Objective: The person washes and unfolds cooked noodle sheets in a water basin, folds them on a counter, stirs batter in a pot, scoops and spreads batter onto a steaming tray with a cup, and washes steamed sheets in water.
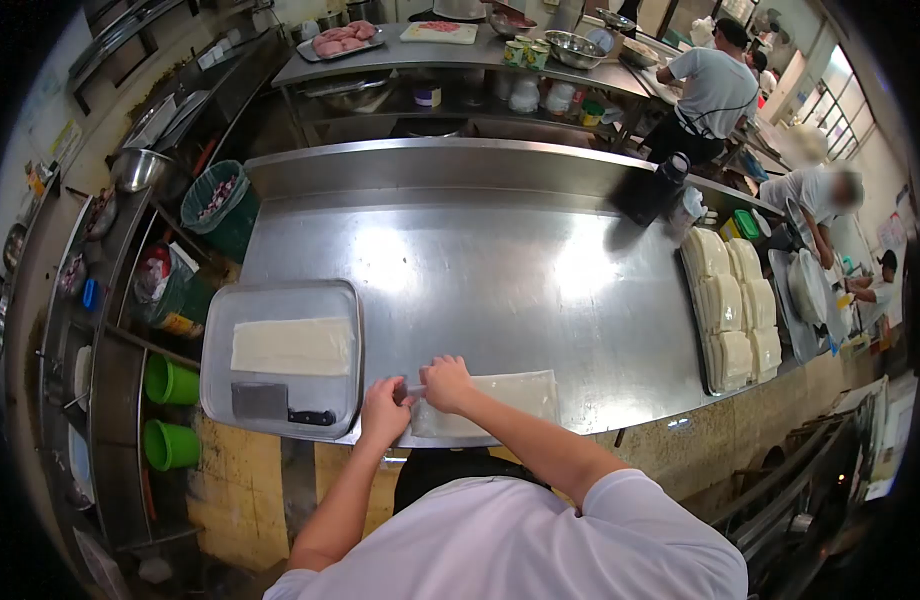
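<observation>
On your left, the metal tray (217,365) holds a pale flat sheet (292,346), with a broad blade (260,401) with a black handle (312,417) lying nearer you inside it. Just right of the tray, your left hand (383,412) and right hand (446,384) are close together at the left end of a plastic-wrapped sheet (510,392), clear film between them (whether either set of fingers is closed on it, I cannot tell). Well right of the tray stand a black bottle (652,190) and, farther right, stacked pale packets (722,304).
</observation>
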### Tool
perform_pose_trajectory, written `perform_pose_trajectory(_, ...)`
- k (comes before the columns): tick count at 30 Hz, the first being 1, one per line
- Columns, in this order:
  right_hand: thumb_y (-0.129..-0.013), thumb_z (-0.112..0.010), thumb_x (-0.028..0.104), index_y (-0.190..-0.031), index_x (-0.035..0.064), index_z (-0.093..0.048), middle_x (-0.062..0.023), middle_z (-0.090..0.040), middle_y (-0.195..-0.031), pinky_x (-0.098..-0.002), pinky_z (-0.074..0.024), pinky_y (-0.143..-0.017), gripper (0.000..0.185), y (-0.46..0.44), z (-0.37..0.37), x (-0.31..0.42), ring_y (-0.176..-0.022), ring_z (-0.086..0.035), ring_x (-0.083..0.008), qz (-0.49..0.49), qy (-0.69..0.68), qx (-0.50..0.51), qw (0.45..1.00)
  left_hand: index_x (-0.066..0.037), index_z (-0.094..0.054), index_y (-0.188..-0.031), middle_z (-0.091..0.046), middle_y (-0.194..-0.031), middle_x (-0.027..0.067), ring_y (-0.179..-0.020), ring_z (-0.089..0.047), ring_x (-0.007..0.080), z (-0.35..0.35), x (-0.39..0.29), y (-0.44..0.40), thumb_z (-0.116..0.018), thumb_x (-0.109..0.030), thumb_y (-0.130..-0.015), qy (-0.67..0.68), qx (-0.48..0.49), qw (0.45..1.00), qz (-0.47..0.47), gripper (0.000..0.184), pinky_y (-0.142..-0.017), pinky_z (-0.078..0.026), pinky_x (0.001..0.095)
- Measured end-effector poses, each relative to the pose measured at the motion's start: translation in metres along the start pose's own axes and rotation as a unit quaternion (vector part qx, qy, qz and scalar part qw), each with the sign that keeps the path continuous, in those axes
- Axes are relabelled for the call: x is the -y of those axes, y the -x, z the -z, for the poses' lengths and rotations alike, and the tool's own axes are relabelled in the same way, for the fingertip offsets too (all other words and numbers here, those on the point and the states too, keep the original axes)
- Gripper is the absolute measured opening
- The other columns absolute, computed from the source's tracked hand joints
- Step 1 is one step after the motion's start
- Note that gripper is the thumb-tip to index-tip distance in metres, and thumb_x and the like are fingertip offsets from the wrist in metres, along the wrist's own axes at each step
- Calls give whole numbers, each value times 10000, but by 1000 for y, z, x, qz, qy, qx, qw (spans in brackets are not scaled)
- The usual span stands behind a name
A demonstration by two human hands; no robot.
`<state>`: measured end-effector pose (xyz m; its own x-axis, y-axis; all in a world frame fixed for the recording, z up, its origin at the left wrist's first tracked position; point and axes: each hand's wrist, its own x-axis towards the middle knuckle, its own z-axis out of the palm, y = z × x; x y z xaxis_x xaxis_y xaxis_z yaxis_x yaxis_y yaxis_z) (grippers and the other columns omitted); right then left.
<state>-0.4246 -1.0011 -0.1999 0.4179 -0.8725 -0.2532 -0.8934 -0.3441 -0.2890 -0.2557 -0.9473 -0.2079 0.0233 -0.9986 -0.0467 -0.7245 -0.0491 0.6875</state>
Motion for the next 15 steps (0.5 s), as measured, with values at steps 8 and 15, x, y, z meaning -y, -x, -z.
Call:
perform_pose_trajectory(8, -805, -739, 224, -976, 127, -721, -103, -634, -1054, -462, -438, -934, 197, 28, 6, -17, -1082, -561, -310, 66, -108, -91, 988, -58, -734, -1011, -650, -884, 130, -895, -645, 337, -11, 2, -4, -778, -199, -831, -29, 77, 995, -61, 233, -806, -524, 419)
perform_pose_trajectory(15, -845, -733, 190, -1086, 54, -699, -150, -648, -1106, -458, -458, -981, 279, 92, 18, -45, -1106, -559, -369, -5, -225, -157, 962, -23, -657, -1000, -720, -939, 221, -855, -673, 458, -18, -16, 4, -630, -276, -963, 67, 110, 991, 42, 257, -792, -516, 540)
